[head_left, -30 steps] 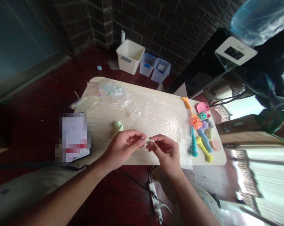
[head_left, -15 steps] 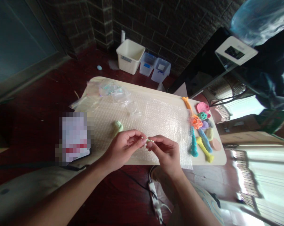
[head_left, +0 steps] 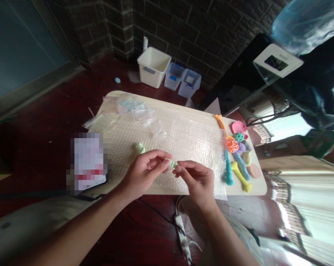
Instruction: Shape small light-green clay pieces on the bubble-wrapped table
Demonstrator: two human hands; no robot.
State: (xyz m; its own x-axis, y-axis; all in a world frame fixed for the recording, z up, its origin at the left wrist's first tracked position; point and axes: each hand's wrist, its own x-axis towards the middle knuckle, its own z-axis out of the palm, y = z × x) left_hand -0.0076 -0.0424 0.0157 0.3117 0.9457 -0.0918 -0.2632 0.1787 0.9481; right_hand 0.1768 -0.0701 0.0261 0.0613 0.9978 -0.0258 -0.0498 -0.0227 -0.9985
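A small, lumpy strip of pale green modelling clay (head_left: 173, 163) is stretched between my two hands, above the bubble wrap on the table. My left hand (head_left: 147, 168) pinches its left end between thumb and fingers. The other end sits in a pinch of my right hand (head_left: 196, 179). Just behind my left hand, a larger lump of pale green clay (head_left: 139, 148) lies on the bubble wrap (head_left: 194, 136), partly hidden by that hand.
Coloured clay shapes lie at the table's right end, among them a yellow bone-like piece (head_left: 241, 176), an orange coil (head_left: 231, 144) and a teal strand (head_left: 228, 171). Clear plastic bags (head_left: 142, 112) rest at the back left. Beyond the table (head_left: 259, 186) stands a white bin (head_left: 153, 72).
My hands have drawn slightly apart, with the right hand shifting a little to the right. More of the green clay strip shows between the fingertips.
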